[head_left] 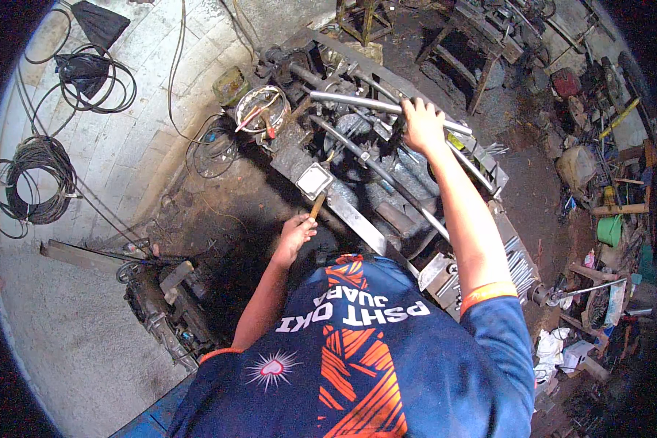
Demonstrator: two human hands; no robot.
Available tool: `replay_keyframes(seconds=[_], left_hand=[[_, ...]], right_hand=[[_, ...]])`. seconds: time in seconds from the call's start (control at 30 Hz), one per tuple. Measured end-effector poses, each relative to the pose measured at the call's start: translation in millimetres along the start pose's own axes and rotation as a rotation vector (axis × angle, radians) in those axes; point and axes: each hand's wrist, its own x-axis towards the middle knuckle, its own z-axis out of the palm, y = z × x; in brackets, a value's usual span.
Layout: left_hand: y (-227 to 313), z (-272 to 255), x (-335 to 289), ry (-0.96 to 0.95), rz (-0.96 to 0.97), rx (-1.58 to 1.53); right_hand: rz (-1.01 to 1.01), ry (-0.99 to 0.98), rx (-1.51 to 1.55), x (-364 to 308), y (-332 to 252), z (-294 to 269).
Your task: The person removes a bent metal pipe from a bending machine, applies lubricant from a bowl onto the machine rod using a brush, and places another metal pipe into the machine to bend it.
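Note:
My right hand [423,124] reaches over the machine [405,179], its fingers wrapped round a long grey metal tube [358,101] that lies slantwise across the far side. Nearer to me, my left hand [295,237] is closed on a short wooden handle [317,206]. The handle's far end meets a pale square plate-like piece [314,181] with a dark rim; I cannot tell whether the two are joined. Between my hands a long metal rod [372,166] runs diagonally over the greasy machine.
A round tub [261,109] holding brushes or sticks stands at the machine's far left. Several thin metal rods [517,270] lie at its right end. Coiled black cable [36,182] lies far left; a motor-like unit [164,303] sits near left. Scrap and a green container [609,230] crowd the right.

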Motion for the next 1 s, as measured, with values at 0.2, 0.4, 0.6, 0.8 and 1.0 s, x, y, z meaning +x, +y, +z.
replay_keyframes(seconds=[0.2,0.4,0.6,0.8,1.0], left_hand=[[-3,-2,4,0.016,-0.007,-0.003],[-6,-2,7,0.019,-0.007,-0.025],[-6,-4,7,0.001,-0.014,-0.037],[-6,-3,8,0.015,-0.044,-0.020],[-5,-3,7,0.004,-0.027,0.006]], right_hand=[[0.018,-0.041,0.005,-3,-3,-7],[0.013,-0.029,-0.002,-1,2,0],[-0.012,-0.017,-0.013,2,2,2],[-0.005,0.000,-0.017,4,-1,4],[0.004,0.009,0.000,1,-2,2]])
